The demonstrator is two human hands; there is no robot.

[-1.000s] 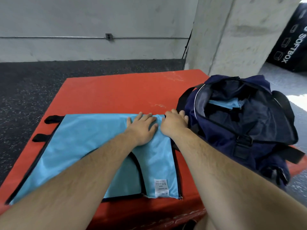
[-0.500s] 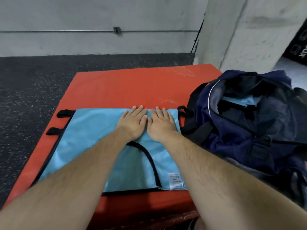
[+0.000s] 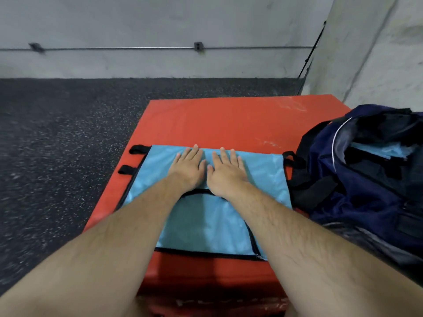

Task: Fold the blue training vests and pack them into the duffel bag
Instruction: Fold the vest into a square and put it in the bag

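L hand (image 3: 187, 168) & R hand (image 3: 226, 172), both flat, fingers straight, gripping nothing, have slid left across blue vest (image 3: 206, 225) on red mat (image 3: 217, 120), right edge to far-centre; duffel bag (image 3: 366, 184) open at right, so vest smoothed, prob. fold next.

A gym. Speckled black rubber floor (image 3: 68, 138), red padded box (image 3: 217, 120) (vinyl-covered) and bare concrete wall (image 3: 160, 24) show it.

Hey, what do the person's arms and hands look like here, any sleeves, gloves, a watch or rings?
The left forearm and right forearm are bare and hairy, with no sleeve in view. The left hand and right hand wear no gloves. No watch, wristband or ring shows.
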